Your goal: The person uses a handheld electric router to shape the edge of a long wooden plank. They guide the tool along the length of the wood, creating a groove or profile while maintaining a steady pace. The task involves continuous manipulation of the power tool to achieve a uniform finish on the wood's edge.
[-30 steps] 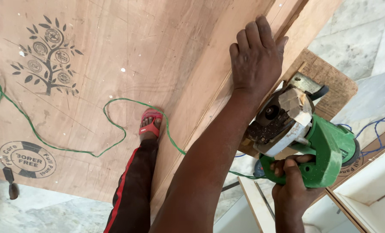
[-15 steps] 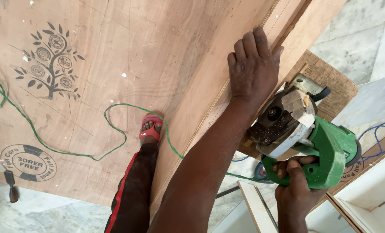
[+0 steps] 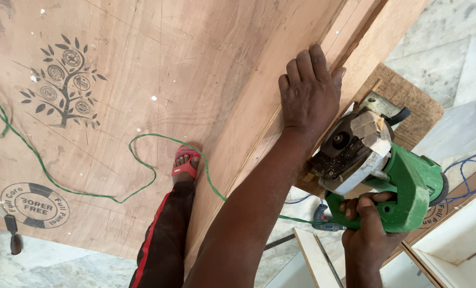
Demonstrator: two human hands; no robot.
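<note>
Pale marble floor (image 3: pixel 435 32) is overlaid by a large brown plywood sheet (image 3: pixel 158 64), on which the left hand (image 3: pixel 310 93) is pressed flat, fingers spread, while a green handheld power saw (image 3: pixel 382 170) is clasped by the right hand (image 3: pixel 368 232).

Pale marble floor (image 3: pixel 446 32), showing at far right and along the near edge. Large plywood sheet (image 3: pixel 158 80) lying flat across it, stamped with a dark tree print at left and a round stamp nearer. Green cord (image 3: pixel 142 160) looping over the sheet. Foot in a red sandal (image 3: pixel 184 166) planted on the sheet near its right edge. Hammer (image 3: pixel 11 229) at near left, seemingly half on the sheet, half on the floor. Blue cable (image 3: pixel 470 170) trailing on the floor at right. Narrower board (image 3: pixel 302 69) resting along the sheet's right side.
</note>
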